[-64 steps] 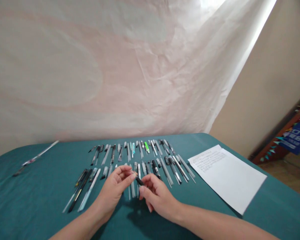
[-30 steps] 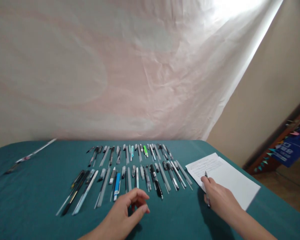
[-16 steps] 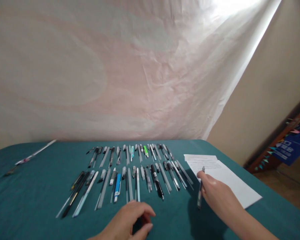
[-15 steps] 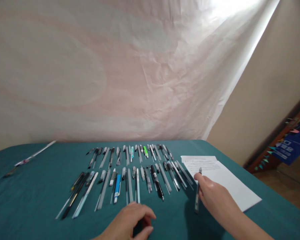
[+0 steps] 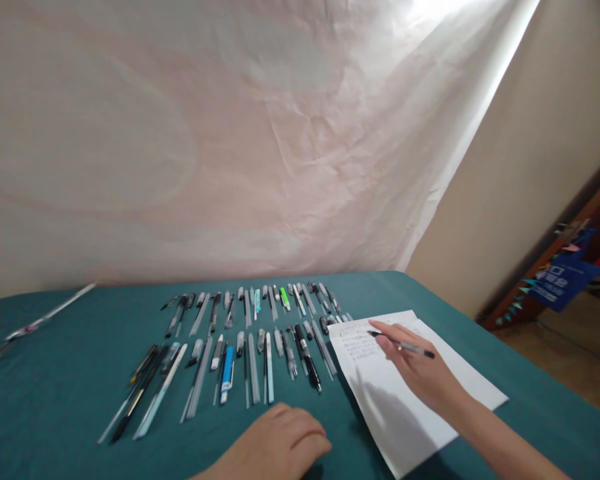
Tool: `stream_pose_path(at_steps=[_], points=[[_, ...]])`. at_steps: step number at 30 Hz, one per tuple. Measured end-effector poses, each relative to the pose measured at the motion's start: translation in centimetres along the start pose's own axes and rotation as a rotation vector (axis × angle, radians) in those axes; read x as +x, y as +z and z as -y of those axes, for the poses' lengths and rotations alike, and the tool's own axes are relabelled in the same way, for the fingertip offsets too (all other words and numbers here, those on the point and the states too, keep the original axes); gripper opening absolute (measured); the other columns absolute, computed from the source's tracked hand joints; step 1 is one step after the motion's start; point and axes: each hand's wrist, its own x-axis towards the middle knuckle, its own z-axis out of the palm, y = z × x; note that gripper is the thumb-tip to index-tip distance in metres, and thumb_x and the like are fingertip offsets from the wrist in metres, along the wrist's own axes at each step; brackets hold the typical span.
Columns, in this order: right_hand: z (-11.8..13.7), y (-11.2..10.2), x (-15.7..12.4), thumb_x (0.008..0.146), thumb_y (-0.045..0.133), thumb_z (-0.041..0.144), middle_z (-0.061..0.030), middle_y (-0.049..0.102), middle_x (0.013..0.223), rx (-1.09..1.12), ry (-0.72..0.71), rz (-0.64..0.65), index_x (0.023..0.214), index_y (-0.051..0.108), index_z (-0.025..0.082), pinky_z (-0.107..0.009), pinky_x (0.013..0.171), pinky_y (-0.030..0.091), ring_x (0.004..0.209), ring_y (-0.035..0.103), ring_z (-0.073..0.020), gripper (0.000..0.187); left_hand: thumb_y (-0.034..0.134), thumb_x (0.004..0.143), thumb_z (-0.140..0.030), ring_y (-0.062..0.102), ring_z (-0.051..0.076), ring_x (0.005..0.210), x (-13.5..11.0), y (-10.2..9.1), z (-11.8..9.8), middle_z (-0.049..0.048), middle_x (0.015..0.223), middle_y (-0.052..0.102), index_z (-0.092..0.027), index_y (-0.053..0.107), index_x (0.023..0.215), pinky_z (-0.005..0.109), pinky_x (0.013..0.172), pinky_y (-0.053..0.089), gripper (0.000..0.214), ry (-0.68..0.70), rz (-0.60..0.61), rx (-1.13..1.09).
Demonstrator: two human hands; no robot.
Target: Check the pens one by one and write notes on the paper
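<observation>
Now the right hand grips a pen over the paper; the left hand rests curled.

Centre: two pen rows bar the worktop middle.
Right: paper sheet under right hand, abutting the rows.
Left front: bare cloth, open passage.
Far left: stray pens.

No legible text anywhere.
Faint handwritten lines across the top of the sheet of paper, too small to read; white marks on the blue sign at far right, blurred beyond reading.
</observation>
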Motion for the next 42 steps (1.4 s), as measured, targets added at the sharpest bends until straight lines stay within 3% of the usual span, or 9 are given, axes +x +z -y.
stream_pose_path(at_steps=[3, 7, 11, 16, 20, 26, 29, 34, 42], points=[[-3.4, 0.0, 0.9, 0.084, 0.039, 0.046, -0.0082, 0.064, 0.078, 0.239, 0.179, -0.061, 0.099, 0.061, 0.014, -0.028, 0.052, 0.048, 0.062, 0.059, -0.0172, 0.042, 0.05, 0.082, -0.032, 0.045, 0.026, 0.113, 2.2, 0.2, -1.1, 0.0095, 0.125, 0.051, -0.023, 0.045, 0.121, 0.038, 0.092, 0.03, 0.04, 0.009, 0.036, 0.039], [-5.7, 0.8, 1.0, 0.079, 0.05, 0.044, -0.0017, 0.058, 0.063, 0.332, 0.293, -0.126, 0.084, 0.057, 0.015, -0.027, 0.056, 0.046, 0.058, 0.056, -0.0152, 0.03, 0.05, 0.081, -0.041, 0.034, 0.029, 0.123, 5.3, 1.5, -1.8, 0.014, 0.134, 0.039, -0.016, 0.038, 0.127, 0.044, 0.099, 0.025, 0.054, 0.019, 0.087, 0.065], [-6.0, 1.6, 0.5, 0.081, 0.048, 0.039, 0.0002, 0.055, 0.063, 0.388, 0.273, -0.128, 0.08, 0.051, 0.017, -0.027, 0.061, 0.043, 0.06, 0.055, -0.0145, 0.022, 0.035, 0.089, -0.032, 0.028, 0.025, 0.127, 7.1, 3.2, -1.6, 0.0124, 0.138, 0.035, -0.014, 0.036, 0.129, 0.042, 0.103, 0.022, 0.043, 0.049, 0.071, 0.087], [-6.6, 2.5, 0.1, 0.083, 0.046, 0.035, 0.0024, 0.051, 0.061, 0.452, 0.263, -0.07, 0.077, 0.046, 0.019, -0.029, 0.065, 0.043, 0.067, 0.06, -0.0169, 0.017, 0.046, 0.083, -0.043, 0.028, 0.025, 0.127, 7.2, 3.6, -1.3, 0.0132, 0.138, 0.033, -0.014, 0.035, 0.129, 0.04, 0.105, 0.02, 0.055, 0.052, 0.086, 0.085], [-7.5, 3.0, -0.1, 0.081, 0.048, 0.033, 0.0043, 0.05, 0.058, 0.447, 0.292, -0.104, 0.075, 0.045, 0.02, -0.028, 0.065, 0.043, 0.066, 0.062, -0.0177, 0.014, 0.044, 0.083, -0.044, 0.025, 0.024, 0.129, 6.5, 3.2, -1.2, 0.0109, 0.14, 0.031, -0.016, 0.034, 0.13, 0.04, 0.105, 0.019, 0.055, 0.014, 0.048, 0.09], [-8.4, 2.9, -0.2, 0.078, 0.051, 0.031, 0.0045, 0.051, 0.056, 0.376, 0.304, -0.13, 0.072, 0.046, 0.021, -0.027, 0.061, 0.043, 0.065, 0.062, -0.0183, 0.013, 0.046, 0.083, -0.036, 0.027, 0.023, 0.127, 6.4, 3.3, -1.7, 0.0086, 0.138, 0.035, -0.017, 0.034, 0.128, 0.035, 0.103, 0.026, 0.05, 0.054, 0.007, 0.143], [-8.6, 2.6, -0.2, 0.077, 0.052, 0.031, 0.0043, 0.052, 0.053, 0.349, 0.309, -0.152, 0.07, 0.047, 0.021, -0.027, 0.059, 0.043, 0.062, 0.062, -0.0183, 0.013, 0.041, 0.087, -0.026, 0.044, 0.021, 0.113, 6.6, 3.3, -2.0, 0.0075, 0.125, 0.048, -0.019, 0.04, 0.121, 0.032, 0.093, 0.037, 0.035, 0.061, -0.048, 0.227], [-8.5, 2.2, -0.2, 0.078, 0.051, 0.032, 0.0035, 0.053, 0.054, 0.319, 0.296, -0.172, 0.07, 0.048, 0.02, -0.026, 0.057, 0.042, 0.059, 0.061, -0.0173, 0.014, 0.04, 0.088, -0.02, 0.055, 0.02, 0.078, 7.0, 3.7, -1.9, 0.0045, 0.09, 0.059, -0.022, 0.048, 0.11, 0.033, 0.067, 0.046, 0.023, -0.139, -0.093, 0.387], [-8.2, 1.7, -0.1, 0.078, 0.05, 0.033, 0.0024, 0.054, 0.055, 0.267, 0.259, -0.169, 0.067, 0.049, 0.02, -0.025, 0.057, 0.042, 0.06, 0.06, -0.017, 0.017, 0.043, 0.086, -0.017, 0.051, 0.018, 0.098, 7.6, 3.6, -2.1, 0.0055, 0.109, 0.057, -0.017, 0.046, 0.114, 0.03, 0.087, 0.041, 0.028, -0.033, -0.083, 0.193]])
